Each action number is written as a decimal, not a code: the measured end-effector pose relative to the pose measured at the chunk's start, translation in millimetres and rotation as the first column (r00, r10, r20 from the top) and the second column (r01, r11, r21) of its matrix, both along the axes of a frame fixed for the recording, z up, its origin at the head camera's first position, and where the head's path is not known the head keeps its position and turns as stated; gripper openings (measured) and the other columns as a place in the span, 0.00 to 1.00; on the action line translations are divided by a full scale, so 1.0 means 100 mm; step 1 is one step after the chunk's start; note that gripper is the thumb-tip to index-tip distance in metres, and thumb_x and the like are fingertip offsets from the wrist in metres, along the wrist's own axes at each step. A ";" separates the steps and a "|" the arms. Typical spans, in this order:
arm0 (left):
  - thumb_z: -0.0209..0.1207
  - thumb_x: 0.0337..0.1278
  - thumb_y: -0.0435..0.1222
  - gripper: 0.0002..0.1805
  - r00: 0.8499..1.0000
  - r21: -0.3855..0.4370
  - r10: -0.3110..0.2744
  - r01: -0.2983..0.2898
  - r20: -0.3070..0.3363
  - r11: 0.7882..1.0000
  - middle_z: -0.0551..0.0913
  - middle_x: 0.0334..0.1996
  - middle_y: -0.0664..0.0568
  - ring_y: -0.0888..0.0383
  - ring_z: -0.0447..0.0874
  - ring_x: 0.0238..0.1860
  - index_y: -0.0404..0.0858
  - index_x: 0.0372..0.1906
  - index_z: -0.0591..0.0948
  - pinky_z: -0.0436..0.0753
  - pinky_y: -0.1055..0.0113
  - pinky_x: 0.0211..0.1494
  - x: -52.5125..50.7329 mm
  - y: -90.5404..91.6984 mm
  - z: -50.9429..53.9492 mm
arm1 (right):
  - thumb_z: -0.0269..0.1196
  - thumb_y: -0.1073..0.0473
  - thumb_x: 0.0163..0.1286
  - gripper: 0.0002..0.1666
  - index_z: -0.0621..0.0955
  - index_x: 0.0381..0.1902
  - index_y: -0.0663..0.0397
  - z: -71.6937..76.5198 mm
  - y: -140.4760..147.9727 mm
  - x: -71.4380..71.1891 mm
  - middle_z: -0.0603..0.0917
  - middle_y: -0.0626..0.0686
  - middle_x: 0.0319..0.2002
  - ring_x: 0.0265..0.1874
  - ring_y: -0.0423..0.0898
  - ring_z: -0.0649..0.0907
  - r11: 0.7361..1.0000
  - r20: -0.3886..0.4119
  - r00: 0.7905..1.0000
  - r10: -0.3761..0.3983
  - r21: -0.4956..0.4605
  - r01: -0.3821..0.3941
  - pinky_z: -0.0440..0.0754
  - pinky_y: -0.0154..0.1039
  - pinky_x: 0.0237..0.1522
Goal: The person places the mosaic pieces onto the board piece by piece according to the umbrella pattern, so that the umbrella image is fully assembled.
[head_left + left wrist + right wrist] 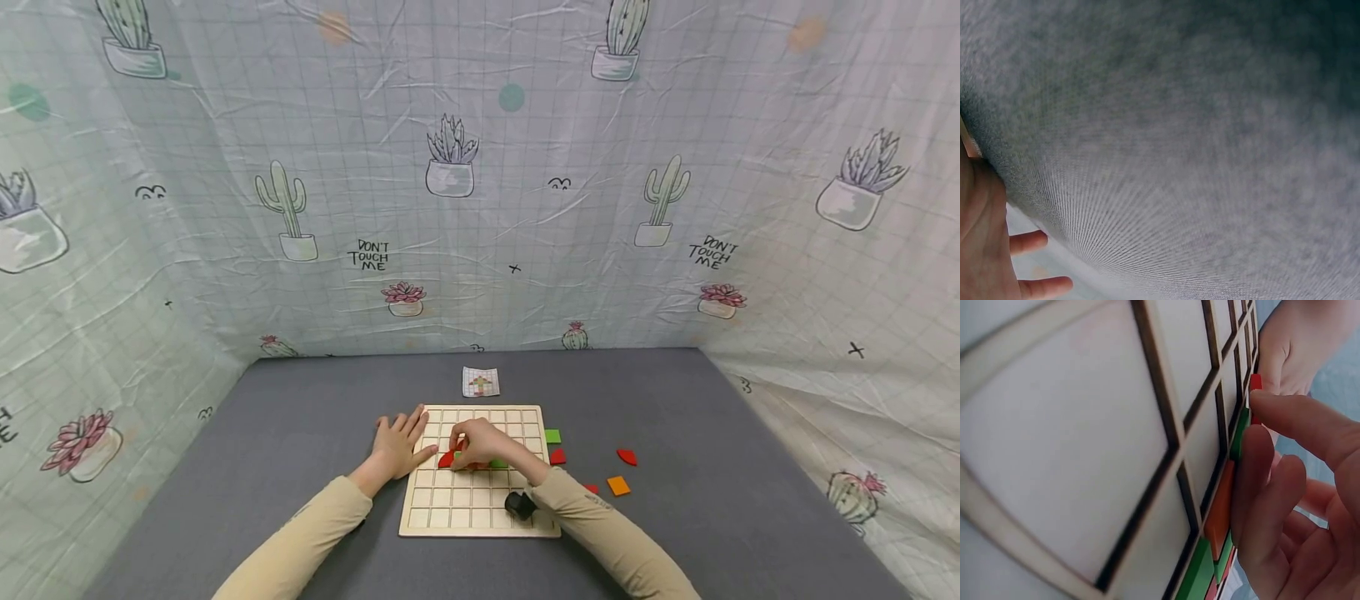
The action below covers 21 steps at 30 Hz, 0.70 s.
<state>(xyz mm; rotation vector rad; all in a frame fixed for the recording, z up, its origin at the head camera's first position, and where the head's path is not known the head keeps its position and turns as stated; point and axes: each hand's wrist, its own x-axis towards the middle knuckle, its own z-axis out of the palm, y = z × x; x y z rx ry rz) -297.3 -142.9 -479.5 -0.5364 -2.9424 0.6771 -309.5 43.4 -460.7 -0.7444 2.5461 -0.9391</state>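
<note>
A wooden grid board (pixel 431 518) with square cells lies on the dark tabletop. My right hand (pixel 480 442) is over its middle, thumb and finger at a small red piece (pixel 1255 383) near the left end of a row of pieces. Green pieces (pixel 1196 570) and an orange piece (pixel 1219 503) sit in cells under and beside that hand, which partly hides them. The left hand (pixel 393 446) rests with fingers spread along the board's left edge, its fingertips near the upper left corner. In the left wrist view that hand (pixel 985 237) shows only at the lower left.
Right of the board lie a green square (pixel 552 436), a red piece (pixel 557 457), a red curved piece (pixel 627 457), and an orange square (pixel 618 486). Another red piece (pixel 591 488) is partly behind the right sleeve. Behind the board lies a printed pattern card (pixel 480 382).
</note>
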 end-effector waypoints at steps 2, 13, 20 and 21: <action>0.24 0.57 0.65 0.40 1.000 0.010 0.004 -0.004 0.007 1.000 0.55 0.68 0.56 0.55 0.65 0.56 0.47 0.68 0.56 0.66 0.50 0.45 0.02 0.01 0.03 | 0.70 0.61 0.47 0.12 0.78 0.29 0.54 -0.01 -0.01 0.00 0.76 0.44 0.11 0.06 0.36 0.70 1.000 -0.006 1.000 -0.006 0.011 0.006 0.66 0.27 0.10; 0.29 0.58 0.64 0.39 1.000 0.043 0.003 -0.004 0.031 0.999 0.57 0.68 0.55 0.55 0.66 0.56 0.46 0.67 0.58 0.66 0.50 0.45 0.02 0.01 0.03 | 0.70 0.57 0.48 0.12 0.79 0.30 0.50 -0.03 -0.02 0.00 0.76 0.44 0.17 0.07 0.35 0.69 0.998 -0.070 0.997 0.026 0.062 -0.021 0.67 0.28 0.13; 0.20 0.55 0.67 0.43 1.000 -0.006 -0.012 0.012 0.020 1.000 0.53 0.69 0.55 0.53 0.65 0.58 0.46 0.69 0.54 0.66 0.50 0.44 -0.12 -0.05 -0.14 | 0.70 0.57 0.49 0.11 0.80 0.32 0.47 -0.01 -0.03 0.00 0.77 0.44 0.22 0.12 0.35 0.69 0.996 -0.092 0.994 0.053 0.077 -0.046 0.66 0.28 0.17; 0.22 0.55 0.67 0.42 1.000 0.005 -0.016 0.016 0.017 1.000 0.53 0.69 0.55 0.53 0.65 0.58 0.46 0.69 0.55 0.66 0.50 0.43 -0.13 -0.06 -0.16 | 0.70 0.57 0.49 0.11 0.80 0.31 0.47 -0.01 -0.03 0.00 0.78 0.45 0.22 0.12 0.35 0.69 0.996 -0.093 0.994 0.052 0.081 -0.044 0.66 0.28 0.17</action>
